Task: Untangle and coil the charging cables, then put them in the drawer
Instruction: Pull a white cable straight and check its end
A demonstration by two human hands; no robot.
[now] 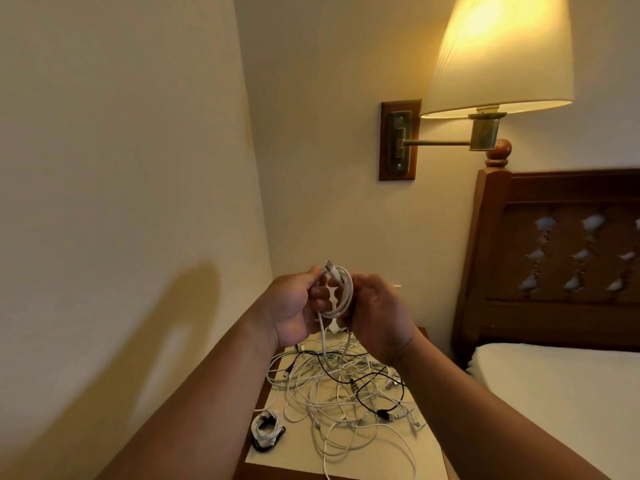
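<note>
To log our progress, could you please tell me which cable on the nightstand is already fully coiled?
The small white bundle at the front left corner of the nightstand: wound tight, apart from the loose tangle. The held cable is only partly coiled.

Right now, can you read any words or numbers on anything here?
None: no words or numbers can be read. The white cable held by the left hand and right hand, the tangled pile, the coiled bundle, the lampshade and the wall plate look plain; any print on the plugs is too small.
</note>
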